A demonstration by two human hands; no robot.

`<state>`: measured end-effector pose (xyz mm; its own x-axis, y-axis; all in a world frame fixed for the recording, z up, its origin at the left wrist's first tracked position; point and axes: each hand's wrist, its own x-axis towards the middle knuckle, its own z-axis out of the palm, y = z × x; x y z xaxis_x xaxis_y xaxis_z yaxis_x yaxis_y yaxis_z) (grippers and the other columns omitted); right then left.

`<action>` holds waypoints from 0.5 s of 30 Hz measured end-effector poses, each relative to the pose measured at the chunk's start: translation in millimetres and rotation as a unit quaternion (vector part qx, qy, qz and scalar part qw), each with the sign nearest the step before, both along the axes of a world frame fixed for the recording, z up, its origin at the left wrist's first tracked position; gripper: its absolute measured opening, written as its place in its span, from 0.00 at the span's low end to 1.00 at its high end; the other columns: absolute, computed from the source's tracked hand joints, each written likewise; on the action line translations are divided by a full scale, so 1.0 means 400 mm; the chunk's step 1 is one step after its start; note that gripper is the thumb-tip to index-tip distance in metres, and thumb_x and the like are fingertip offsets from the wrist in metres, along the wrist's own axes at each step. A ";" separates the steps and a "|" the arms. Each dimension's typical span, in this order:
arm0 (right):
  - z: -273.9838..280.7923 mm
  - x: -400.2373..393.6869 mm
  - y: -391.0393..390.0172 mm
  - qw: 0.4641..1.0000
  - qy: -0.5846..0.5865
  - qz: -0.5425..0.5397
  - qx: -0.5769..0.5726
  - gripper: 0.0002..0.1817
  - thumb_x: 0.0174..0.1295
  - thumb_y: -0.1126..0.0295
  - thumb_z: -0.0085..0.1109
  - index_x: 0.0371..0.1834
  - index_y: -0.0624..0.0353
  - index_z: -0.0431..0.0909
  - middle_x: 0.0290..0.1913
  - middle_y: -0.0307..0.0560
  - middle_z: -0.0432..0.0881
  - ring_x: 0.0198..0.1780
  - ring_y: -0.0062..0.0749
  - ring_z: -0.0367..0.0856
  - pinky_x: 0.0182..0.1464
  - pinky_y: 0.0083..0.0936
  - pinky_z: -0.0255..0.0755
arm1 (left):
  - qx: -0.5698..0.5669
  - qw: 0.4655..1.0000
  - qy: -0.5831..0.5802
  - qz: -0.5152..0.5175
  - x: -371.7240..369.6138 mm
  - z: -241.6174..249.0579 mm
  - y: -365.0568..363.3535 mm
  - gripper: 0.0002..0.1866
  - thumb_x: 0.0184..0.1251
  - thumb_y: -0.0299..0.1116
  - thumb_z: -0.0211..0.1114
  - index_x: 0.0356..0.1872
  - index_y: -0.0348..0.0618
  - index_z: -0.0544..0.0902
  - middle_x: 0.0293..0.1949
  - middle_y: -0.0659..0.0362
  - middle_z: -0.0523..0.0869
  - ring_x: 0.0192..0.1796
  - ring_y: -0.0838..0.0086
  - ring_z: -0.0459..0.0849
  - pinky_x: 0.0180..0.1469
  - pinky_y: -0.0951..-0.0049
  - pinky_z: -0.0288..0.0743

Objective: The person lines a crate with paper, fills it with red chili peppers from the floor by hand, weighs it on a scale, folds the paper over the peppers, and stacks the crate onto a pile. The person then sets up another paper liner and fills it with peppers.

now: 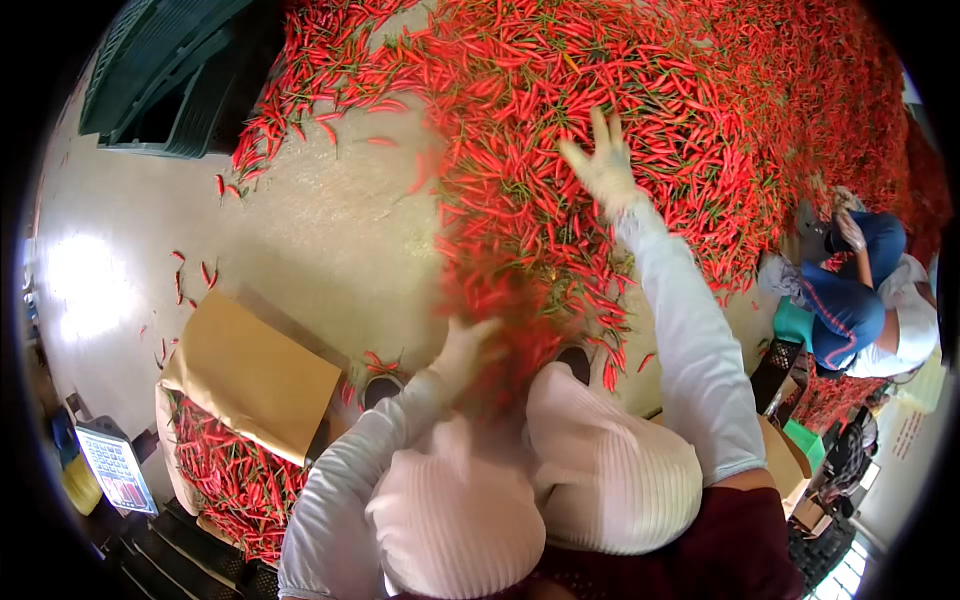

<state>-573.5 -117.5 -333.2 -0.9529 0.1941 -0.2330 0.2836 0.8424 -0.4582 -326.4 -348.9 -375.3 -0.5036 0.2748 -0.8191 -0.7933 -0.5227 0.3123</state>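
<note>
A broad heap of red chili peppers [560, 80] with green stems spreads over the floor in front of me. My right hand [605, 168], in a pale glove, reaches out onto the heap with its fingers spread. Down by my knees, my left hand [462, 355] is blurred by motion, its fingers stretched to the right at the edge of a smeared stream of chilies [510, 330]. These blurred chilies lie between my hands and close to my feet.
A cardboard box [255, 375] holding chilies stands at the left, near a tablet-like screen [117, 465]. Dark green crates [170, 75] are stacked at the upper left. Another person [870, 290] sits low at the right beside the heap. A few stray chilies lie on the floor.
</note>
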 end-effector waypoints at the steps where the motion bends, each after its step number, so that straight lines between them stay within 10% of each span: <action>1: -0.015 -0.049 0.003 0.999 -0.010 0.005 0.053 0.51 0.54 0.33 0.56 0.78 0.41 0.50 0.79 0.56 0.45 0.76 0.72 0.40 0.75 0.55 0.46 | -0.004 0.999 -0.020 0.033 -0.102 0.045 0.010 0.39 0.62 0.34 0.68 0.71 0.61 0.56 0.66 0.56 0.68 0.61 0.58 0.74 0.53 0.38 0.74; 4: 0.049 -0.053 -0.065 0.992 -0.111 0.057 0.017 0.50 0.54 0.32 0.58 0.76 0.43 0.55 0.78 0.57 0.49 0.76 0.65 0.46 0.75 0.52 0.47 | -0.038 0.990 0.002 0.135 -0.282 0.008 0.026 0.42 0.60 0.38 0.70 0.73 0.59 0.55 0.57 0.54 0.78 0.54 0.60 0.79 0.52 0.48 0.77; 9: -0.034 -0.016 0.045 0.992 -0.043 0.026 -0.115 0.50 0.57 0.37 0.60 0.76 0.55 0.53 0.74 0.69 0.52 0.74 0.58 0.57 0.73 0.41 0.56 | -0.411 0.817 0.136 -0.381 -0.468 -0.081 -0.193 0.44 0.57 0.43 0.73 0.73 0.46 0.61 0.46 0.48 0.84 0.45 0.66 0.85 0.51 0.67 0.79; 11: -0.081 0.012 0.038 0.981 -0.049 -0.082 -0.167 0.52 0.54 0.36 0.61 0.76 0.53 0.53 0.74 0.70 0.51 0.73 0.60 0.57 0.72 0.43 0.58 | -0.579 0.750 0.248 -0.201 -0.500 -0.077 -0.215 0.40 0.59 0.43 0.72 0.69 0.38 0.66 0.49 0.48 0.84 0.45 0.65 0.85 0.48 0.66 0.81; 15: -0.053 -0.009 -0.028 0.982 -0.047 -0.110 -0.147 0.52 0.51 0.33 0.62 0.75 0.47 0.57 0.76 0.67 0.45 0.73 0.61 0.56 0.71 0.44 0.59 | -0.262 0.935 0.239 -0.020 -0.601 -0.056 -0.086 0.39 0.59 0.39 0.73 0.69 0.39 0.64 0.53 0.52 0.83 0.50 0.64 0.84 0.51 0.66 0.81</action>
<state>-576.9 -128.6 -354.4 -0.8665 0.3046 -0.3955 0.4976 0.5906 -0.6352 -566.9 -383.3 -397.6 -0.8440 -0.0750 -0.5311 -0.5139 -0.1706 0.8407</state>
